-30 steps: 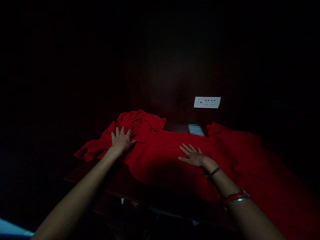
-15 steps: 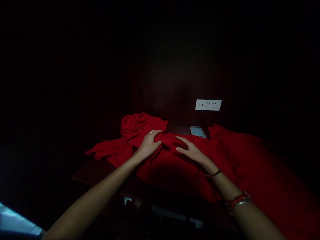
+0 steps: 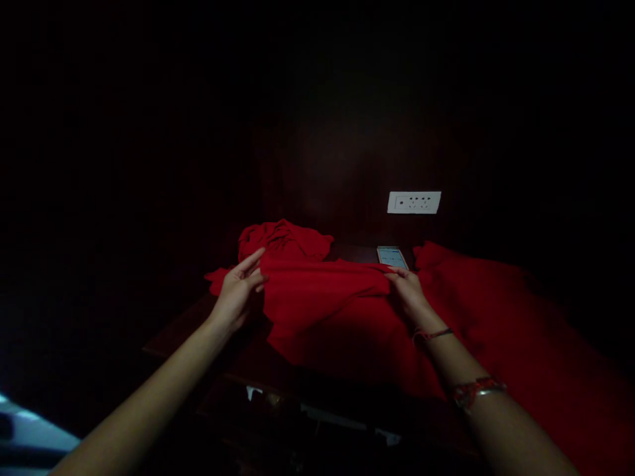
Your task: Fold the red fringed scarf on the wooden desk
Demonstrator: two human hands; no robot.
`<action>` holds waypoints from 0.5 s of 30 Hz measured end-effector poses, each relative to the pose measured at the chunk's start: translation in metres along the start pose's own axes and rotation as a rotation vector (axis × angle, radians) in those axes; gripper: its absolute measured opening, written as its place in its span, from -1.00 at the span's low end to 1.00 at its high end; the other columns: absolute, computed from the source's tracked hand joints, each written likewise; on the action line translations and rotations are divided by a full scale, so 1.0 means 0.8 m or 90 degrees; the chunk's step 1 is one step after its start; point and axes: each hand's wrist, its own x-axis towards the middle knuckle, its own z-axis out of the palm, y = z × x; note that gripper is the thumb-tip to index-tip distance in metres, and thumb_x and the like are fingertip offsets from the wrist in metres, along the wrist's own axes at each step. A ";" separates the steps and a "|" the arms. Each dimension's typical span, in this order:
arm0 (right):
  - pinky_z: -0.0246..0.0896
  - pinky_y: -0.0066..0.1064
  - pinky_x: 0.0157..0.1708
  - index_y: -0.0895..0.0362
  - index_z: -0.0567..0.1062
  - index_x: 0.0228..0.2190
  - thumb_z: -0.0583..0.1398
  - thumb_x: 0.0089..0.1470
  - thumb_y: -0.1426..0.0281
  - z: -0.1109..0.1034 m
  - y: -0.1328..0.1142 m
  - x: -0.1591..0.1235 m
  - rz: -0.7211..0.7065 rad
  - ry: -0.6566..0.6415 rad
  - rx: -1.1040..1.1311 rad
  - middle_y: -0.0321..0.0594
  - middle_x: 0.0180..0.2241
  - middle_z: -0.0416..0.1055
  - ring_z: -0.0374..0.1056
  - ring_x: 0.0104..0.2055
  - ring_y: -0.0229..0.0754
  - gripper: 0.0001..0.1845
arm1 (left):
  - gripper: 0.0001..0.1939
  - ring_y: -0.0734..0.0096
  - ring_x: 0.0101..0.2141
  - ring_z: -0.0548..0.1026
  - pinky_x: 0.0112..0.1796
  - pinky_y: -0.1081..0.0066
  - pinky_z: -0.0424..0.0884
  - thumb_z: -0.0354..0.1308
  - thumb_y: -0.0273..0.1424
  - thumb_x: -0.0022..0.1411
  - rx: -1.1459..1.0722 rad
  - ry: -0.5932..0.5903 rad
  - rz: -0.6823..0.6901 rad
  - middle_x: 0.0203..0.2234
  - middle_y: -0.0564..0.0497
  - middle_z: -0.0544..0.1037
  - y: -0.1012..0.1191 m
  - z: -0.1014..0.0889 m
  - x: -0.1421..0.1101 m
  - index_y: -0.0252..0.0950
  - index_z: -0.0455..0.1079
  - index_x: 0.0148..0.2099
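Note:
A red cloth (image 3: 322, 297) is stretched between my two hands, its upper edge pulled nearly straight. My left hand (image 3: 238, 287) pinches its left edge between thumb and fingers. At the other end, my right hand (image 3: 405, 284) grips the upper right corner, fingers pressed together. The cloth's lower part hangs and lies over the dark wooden table (image 3: 183, 324). Behind it on the left sits a crumpled heap of red fabric (image 3: 282, 239). More red fabric (image 3: 506, 317) spreads along the right side; whether it joins the held piece I cannot tell.
A phone (image 3: 391, 256) with a lit screen lies at the back of the table. Above it a white socket plate (image 3: 414, 202) is fixed to the dark wall. White items (image 3: 337, 420) show below the table edge. The surroundings are very dark.
My hands have moved apart, left hand to the left and right hand to the right. Both have closed on the cloth, drawing its edge taut between them.

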 end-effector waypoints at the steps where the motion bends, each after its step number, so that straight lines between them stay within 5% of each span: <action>1: 0.10 -0.49 -0.58 0.21 0.38 -0.37 0.09 -0.32 0.42 -0.004 0.000 0.000 0.019 -0.010 -0.040 -0.31 -0.56 0.32 0.20 -0.59 -0.32 -0.68 | -0.34 0.49 -0.46 0.43 -0.51 0.57 0.33 0.10 -0.53 -0.17 0.089 -0.068 -0.063 -0.35 -0.02 0.48 0.000 -0.014 -0.011 -0.32 0.13 0.07; 3: 0.11 -0.49 -0.59 0.19 0.35 -0.24 0.08 -0.32 0.49 -0.009 -0.004 -0.004 0.030 -0.101 -0.155 -0.31 -0.54 0.33 0.20 -0.60 -0.33 -0.55 | -0.44 0.41 -0.43 0.43 -0.50 0.52 0.33 0.14 -0.43 -0.17 0.297 -0.243 -0.171 -0.37 -0.03 0.49 -0.002 -0.037 -0.029 -0.35 0.26 -0.02; 5: 0.16 -0.47 -0.50 0.14 0.29 -0.12 0.10 -0.32 0.52 -0.008 -0.014 -0.009 -0.014 -0.234 -0.276 -0.27 -0.44 0.37 0.25 -0.52 -0.30 -0.42 | -0.52 0.32 -0.29 0.41 -0.34 0.44 0.33 0.12 -0.29 -0.11 0.484 -0.320 -0.145 -0.28 -0.04 0.47 -0.003 -0.047 -0.032 -0.32 0.31 -0.08; 7: 0.17 -0.43 -0.33 0.14 0.27 -0.08 0.14 -0.28 0.49 0.001 -0.028 -0.013 -0.107 -0.313 -0.393 -0.17 -0.26 0.35 0.28 -0.32 -0.23 -0.41 | -0.51 0.27 -0.16 0.35 -0.16 0.38 0.24 0.01 -0.16 -0.02 0.624 -0.254 -0.014 -0.17 -0.06 0.42 -0.003 -0.043 -0.019 -0.31 0.29 -0.06; 9: 0.09 -0.33 -0.15 0.19 0.27 -0.08 0.13 -0.18 0.36 0.018 -0.040 -0.015 -0.185 -0.309 -0.521 -0.05 -0.09 0.24 0.19 -0.10 -0.12 -0.46 | -0.46 0.26 -0.10 0.31 -0.10 0.37 0.17 -0.11 -0.08 0.05 0.718 -0.190 0.076 -0.11 -0.11 0.37 -0.008 -0.024 0.004 -0.33 0.24 -0.02; 12: -0.08 -0.13 -0.04 0.21 0.24 -0.04 0.07 -0.08 0.19 0.053 -0.048 -0.015 -0.208 -0.320 -0.690 0.03 -0.01 0.15 0.05 0.02 0.02 -0.43 | -0.42 0.26 -0.14 0.34 -0.16 0.40 0.22 -0.11 -0.03 0.03 0.806 -0.217 0.068 -0.13 -0.14 0.38 -0.029 0.022 0.039 -0.32 0.22 -0.02; 15: -0.05 -0.16 -0.07 0.16 0.25 -0.06 0.10 -0.09 0.21 0.084 -0.041 -0.014 -0.221 -0.388 -0.758 -0.01 -0.03 0.20 0.10 0.00 0.00 -0.47 | -0.49 0.24 -0.17 0.36 -0.24 0.41 0.27 0.07 -0.15 -0.06 0.890 -0.246 0.018 -0.18 -0.13 0.41 -0.056 0.063 0.060 -0.28 0.25 -0.06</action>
